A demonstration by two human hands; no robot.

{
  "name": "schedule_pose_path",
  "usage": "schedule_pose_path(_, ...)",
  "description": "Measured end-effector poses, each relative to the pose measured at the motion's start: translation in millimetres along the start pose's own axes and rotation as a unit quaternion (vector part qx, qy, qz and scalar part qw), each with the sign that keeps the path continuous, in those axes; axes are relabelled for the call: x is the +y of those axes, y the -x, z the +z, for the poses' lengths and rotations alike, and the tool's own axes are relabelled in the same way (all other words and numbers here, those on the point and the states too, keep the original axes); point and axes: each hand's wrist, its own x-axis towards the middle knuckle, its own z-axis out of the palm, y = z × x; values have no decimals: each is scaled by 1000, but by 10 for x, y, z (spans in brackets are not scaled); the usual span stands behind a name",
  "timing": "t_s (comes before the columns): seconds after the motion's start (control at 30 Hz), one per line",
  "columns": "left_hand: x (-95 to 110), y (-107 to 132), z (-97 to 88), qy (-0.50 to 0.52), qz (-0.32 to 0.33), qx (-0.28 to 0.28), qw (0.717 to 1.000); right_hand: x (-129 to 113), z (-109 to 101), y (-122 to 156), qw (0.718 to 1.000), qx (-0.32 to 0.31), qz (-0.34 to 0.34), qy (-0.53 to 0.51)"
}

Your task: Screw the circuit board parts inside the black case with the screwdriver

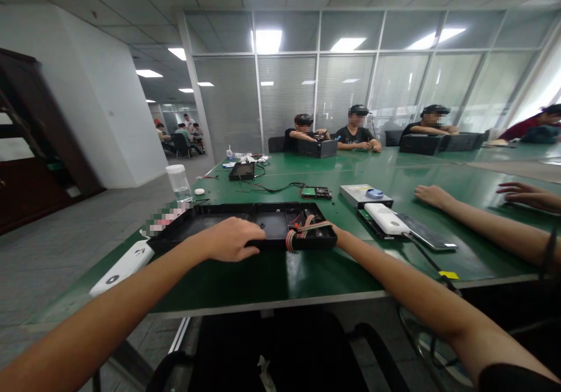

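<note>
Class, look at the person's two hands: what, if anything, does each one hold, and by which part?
Both grip the open black case: the left hand grasps over its near edge around the middle, the right hand holds its near right corner, by the striped ribbon cable.

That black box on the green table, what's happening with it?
A person has both hands on an open black case lying flat on the green table. The left hand rests on its near edge; the right hand is at the right end, mostly hidden beside a striped ribbon cable. A white power bank lies to the right, and another person's hand rests nearby.
</note>
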Motion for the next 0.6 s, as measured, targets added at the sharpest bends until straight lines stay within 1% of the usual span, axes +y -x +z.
schedule_pose_path(0.03,65,59,40,-3,1,-5,1000,26,-18,-6,999,-24,-12,18)
schedule_pose_path(0.07,121,116,83,-8,1,-9,1000,64,-43,1,996,-47,-30,63)
schedule_pose_path(0.1,171,169,126,-13,0,-14,1000,114,-78,20,990,-62,-44,120)
schedule_pose_path(0.13,216,218,165,-17,-2,-16,1000,176,-123,44,979,-65,-50,187)
schedule_pose_path(0.17,255,260,201,-18,-3,-18,1000,246,-180,71,963,-56,-47,259)
schedule_pose_path(0.23,319,323,265,-14,-1,-21,1000,398,-323,120,927,-17,-9,375)
schedule_pose_path(0.3,359,356,328,-9,2,-26,1000,537,-487,150,897,19,46,439)
schedule_pose_path(0.33,367,362,360,-9,1,-30,1000,595,-564,158,888,36,72,452)
schedule_pose_path(0.4,351,356,424,-6,-5,-41,999,677,-681,161,884,71,116,446)
schedule_pose_path(0.43,323,342,452,-2,-13,-49,999,699,-712,158,890,87,132,428)
schedule_pose_path(0.5,220,284,486,12,-40,-77,996,705,-705,144,912,109,152,365)
schedule_pose_path(0.6,-56,81,483,66,-75,-136,986,630,-551,99,942,113,146,279)
